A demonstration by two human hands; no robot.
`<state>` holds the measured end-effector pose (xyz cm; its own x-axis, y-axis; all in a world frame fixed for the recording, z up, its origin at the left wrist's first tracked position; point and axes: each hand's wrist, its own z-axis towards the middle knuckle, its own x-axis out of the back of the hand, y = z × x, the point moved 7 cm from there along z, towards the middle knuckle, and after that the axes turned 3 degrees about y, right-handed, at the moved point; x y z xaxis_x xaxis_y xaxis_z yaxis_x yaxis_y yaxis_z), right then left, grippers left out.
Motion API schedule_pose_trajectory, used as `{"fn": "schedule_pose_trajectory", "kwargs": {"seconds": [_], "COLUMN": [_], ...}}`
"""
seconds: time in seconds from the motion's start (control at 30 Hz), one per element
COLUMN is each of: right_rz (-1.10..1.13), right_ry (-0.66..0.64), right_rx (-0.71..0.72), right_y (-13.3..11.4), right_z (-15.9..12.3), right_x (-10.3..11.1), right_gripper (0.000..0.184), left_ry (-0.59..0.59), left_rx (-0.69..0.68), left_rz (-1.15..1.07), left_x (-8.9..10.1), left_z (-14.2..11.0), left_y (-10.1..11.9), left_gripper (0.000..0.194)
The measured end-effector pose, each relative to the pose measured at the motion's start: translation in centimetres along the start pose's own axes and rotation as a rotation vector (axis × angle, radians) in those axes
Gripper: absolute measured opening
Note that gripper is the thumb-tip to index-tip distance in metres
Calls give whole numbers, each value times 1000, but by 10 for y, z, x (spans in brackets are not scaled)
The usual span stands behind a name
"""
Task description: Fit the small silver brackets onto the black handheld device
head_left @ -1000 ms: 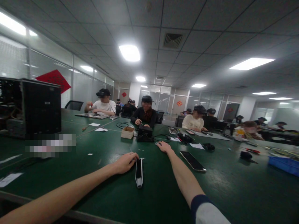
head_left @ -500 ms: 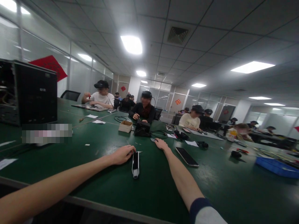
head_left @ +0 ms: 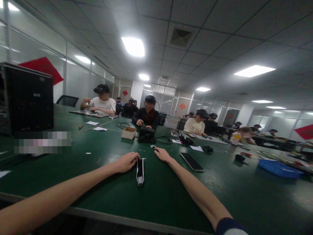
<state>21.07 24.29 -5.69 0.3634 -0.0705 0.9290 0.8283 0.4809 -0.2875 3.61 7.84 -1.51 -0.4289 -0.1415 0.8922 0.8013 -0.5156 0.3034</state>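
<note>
The green worktable (head_left: pixel 168 199) spreads before you, its hard, shiny top likely to let smooth things slide. A black computer tower (head_left: pixel 30 98) stands at the left, and a blue tray (head_left: pixel 278 169) sits at the right. Your left hand (head_left: pixel 126 162) lies low over the table, fingers bent; your right hand (head_left: pixel 161 154) is to its right and a little farther, fingers curled downward. To the right of that hand lies a dark-screened smartphone (head_left: pixel 192 162).

The slim white-edged device with a dark panel (head_left: pixel 140 172) lies lengthwise between your forearms, its far left corner at your left fingertips. You may be pinching it or only steadying it; I cannot tell which. It looks light and stiff, with a panel that could scratch or crack. Take it by the long white edges, thumb against fingers, and keep pressure off the dark face.

Smallest is the pale piece (head_left: pixel 152 146) at your right fingertips; whether they grip it cannot be told. It looks thin and easily lost, so lift it by its rim.
</note>
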Motion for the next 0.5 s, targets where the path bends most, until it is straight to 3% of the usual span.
{"fn": "schedule_pose_trajectory", "kwargs": {"seconds": [0.17, 0.3, 0.37, 0.5], "right_rz": [-7, -59, -61, -92], "right_ry": [158, 252, 218, 216], "right_rx": [31, -211, -310, -326], "right_y": [0, 41, 61, 81], "right_z": [-2, 8, 14, 24], "right_x": [14, 27, 27, 31], "right_gripper": [52, 60, 56, 42], "left_ry": [-15, -3, -4, 3], "left_rx": [7, 10, 25, 21], "left_rz": [-2, -17, -12, -30], "left_x": [-1, -1, -1, -3], "left_z": [0, -1, -1, -1], "left_y": [0, -1, -3, -3], "left_gripper": [24, 23, 23, 23]}}
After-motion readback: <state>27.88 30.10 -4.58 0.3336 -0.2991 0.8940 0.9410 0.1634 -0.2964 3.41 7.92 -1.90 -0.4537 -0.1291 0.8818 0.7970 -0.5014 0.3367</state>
